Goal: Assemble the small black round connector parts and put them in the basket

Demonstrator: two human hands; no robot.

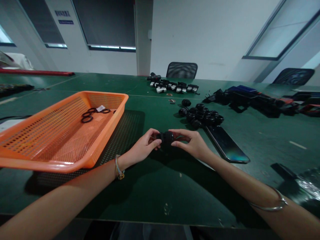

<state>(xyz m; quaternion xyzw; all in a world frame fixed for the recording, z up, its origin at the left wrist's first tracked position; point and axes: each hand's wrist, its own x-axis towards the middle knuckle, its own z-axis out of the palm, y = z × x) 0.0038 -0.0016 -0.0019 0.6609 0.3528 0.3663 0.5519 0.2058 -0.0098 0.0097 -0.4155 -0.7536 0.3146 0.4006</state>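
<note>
Over the green table, a small black cylindrical part (167, 137) is between my two hands. My left hand (143, 146) pinches its left end between thumb and fingers. At the other end, the thumb and fingers of my right hand (193, 143) close on the part's right side. The exact kind of the part is hard to make out, and the fingertips cover some of it. Beyond my right hand lies a heap of similar black round parts (201, 115). A dark smartphone or similar flat slab (226, 143) touches the heap's near side.
An orange perforated basket (85, 163) stands at the left, with several black rings (87, 119) inside. Black-and-white pieces (172, 87) lie at the back. Dark bundled items (245, 98) spread across the right. A clear plastic bag (311, 185) rests near the right edge.
</note>
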